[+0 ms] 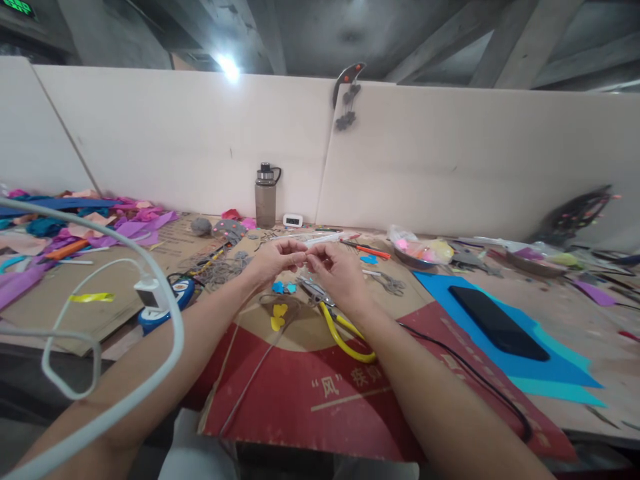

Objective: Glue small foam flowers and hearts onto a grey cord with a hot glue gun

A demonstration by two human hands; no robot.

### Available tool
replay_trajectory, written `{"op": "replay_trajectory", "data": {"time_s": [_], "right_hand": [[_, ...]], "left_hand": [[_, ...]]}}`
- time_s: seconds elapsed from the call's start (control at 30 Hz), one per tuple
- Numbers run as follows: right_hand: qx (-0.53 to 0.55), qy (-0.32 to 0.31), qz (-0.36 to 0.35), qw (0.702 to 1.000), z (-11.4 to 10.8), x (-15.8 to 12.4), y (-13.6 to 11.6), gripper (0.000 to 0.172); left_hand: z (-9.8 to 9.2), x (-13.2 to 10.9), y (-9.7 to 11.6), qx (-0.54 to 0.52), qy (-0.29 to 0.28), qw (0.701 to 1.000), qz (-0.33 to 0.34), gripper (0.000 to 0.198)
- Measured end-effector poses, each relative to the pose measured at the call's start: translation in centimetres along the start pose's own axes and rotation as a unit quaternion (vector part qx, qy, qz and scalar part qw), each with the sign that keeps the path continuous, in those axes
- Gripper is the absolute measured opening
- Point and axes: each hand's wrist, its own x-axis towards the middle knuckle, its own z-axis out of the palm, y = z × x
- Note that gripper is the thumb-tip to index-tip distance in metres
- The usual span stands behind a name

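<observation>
My left hand and my right hand meet fingertip to fingertip above the cardboard. Both are pinched closed, and whatever lies between the fingers is too small to make out. Just below my right hand lie scissors with yellow handles. Yellow cut pieces and small blue pieces rest on the cardboard below my left hand. A thin grey cord runs down over the red part of the cardboard. Grey yarn lies to the left of my left hand.
A bottle and a small white clock stand by the partition. At right, a black phone lies on blue sheets. A white cable loops across the left foreground. Bowls of scraps stand behind.
</observation>
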Motion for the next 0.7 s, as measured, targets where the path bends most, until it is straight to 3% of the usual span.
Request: {"op": "replay_trajectory", "data": {"time_s": [0.17,0.3,0.43,0.7], "right_hand": [[-0.062,0.039,-0.012,0.997,0.32,0.13,0.19,0.005],[0.065,0.026,0.053,0.996,0.34,0.25,0.10,0.009],[0.156,-0.015,0.069,0.985,0.34,0.36,0.43,0.012],[0.014,0.022,0.016,1.000,0.53,0.41,0.96,0.005]], "left_hand": [[-0.08,0.20,-0.30,0.045,0.017,0.999,0.008,0.034],[-0.41,0.46,-0.42,0.088,0.049,0.994,0.035,0.034],[-0.69,0.52,-0.30,0.120,0.046,0.991,0.043,0.034],[-0.40,0.28,-0.19,0.203,0.058,0.973,0.093,0.032]]}}
